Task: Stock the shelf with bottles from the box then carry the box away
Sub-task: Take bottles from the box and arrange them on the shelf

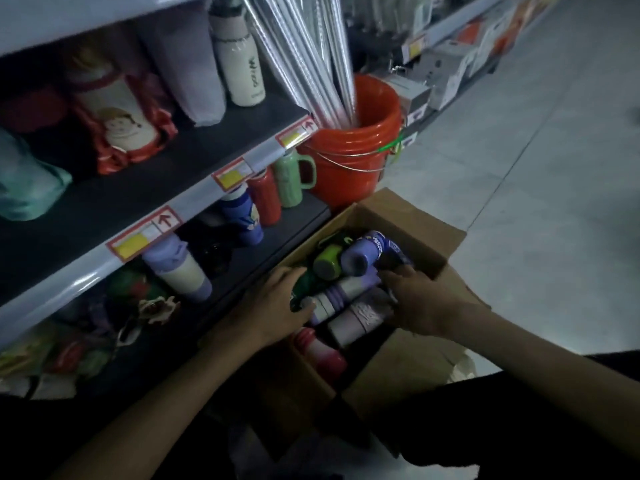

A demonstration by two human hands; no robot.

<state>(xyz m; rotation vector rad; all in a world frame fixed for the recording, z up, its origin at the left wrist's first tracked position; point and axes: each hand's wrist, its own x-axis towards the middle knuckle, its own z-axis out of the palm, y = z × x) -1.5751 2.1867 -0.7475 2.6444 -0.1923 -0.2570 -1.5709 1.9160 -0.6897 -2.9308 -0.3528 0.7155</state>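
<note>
Box [408, 220]: open cardboard box on the floor, just beside the foot of the shelf, flaps spread outward; every place below is given from it.
Bottles in box: a jumbled heap lying on their sides. A green bottle [327, 259] and a purple bottle [363, 254] lie side by side toward the far end. A white and purple bottle [332, 299] and a lilac bottle [360, 315] lie in the middle. A red bottle [320, 351] lies at the near end.
Left hand [277, 306]: inside the box at its shelf side, fingers curled round a dark green bottle [304, 284], thumb touching the white and purple bottle.
Right hand [419, 299]: inside the box at the side away from the shelf, fingers bent down among the bottles by the lilac one; what it grips, if anything, cannot be told.
Lower shelf [263, 258]: left of the box, dark board. A white bottle with purple ends [180, 271], a blue bottle [242, 216], a red one [266, 199] and a green mug [291, 178] stand on it.
Upper shelf [173, 168]: above and left of the box, with yellow price tags [232, 176] on its edge and a cream flask [239, 64] standing on it.
Bucket [353, 147]: orange, just beyond the far end of the box, holding silver rolls [311, 53].
Floor [536, 168]: pale grey, right of the box.
</note>
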